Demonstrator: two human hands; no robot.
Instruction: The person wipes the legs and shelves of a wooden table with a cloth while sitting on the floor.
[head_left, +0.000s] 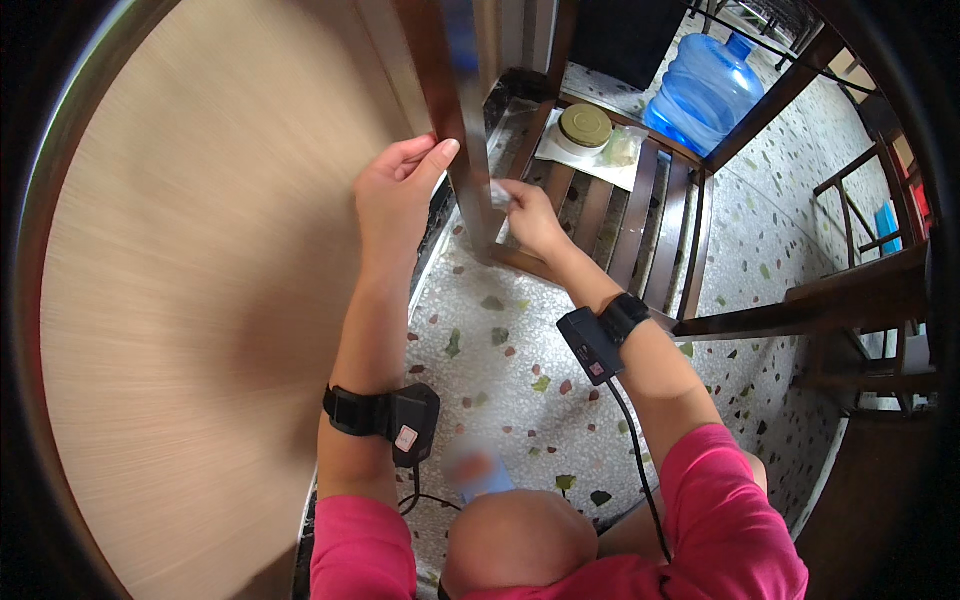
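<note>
A dark, glossy wooden post (466, 161) stands upright in front of me. My left hand (397, 180) grips its left side, with the thumb lying across the near face. On the post's other side, my right hand (534, 217) pinches a small white wipe or cloth (500, 193), blurred and close against the wood. Most of the wipe is hidden by the fingers and the post. Below my right hand lies a low slatted wooden shelf (634, 225), joined to the post by a rail (525, 262).
On the shelf, a jar with a gold lid (586, 125) and a clear plastic bag (624, 146) rest on a white sheet (616, 174). Behind it is a blue water bottle (703, 94). A beige panel (187, 300) borders my left, above speckled terrazzo floor (510, 390). Dark wooden furniture (862, 292) stands right.
</note>
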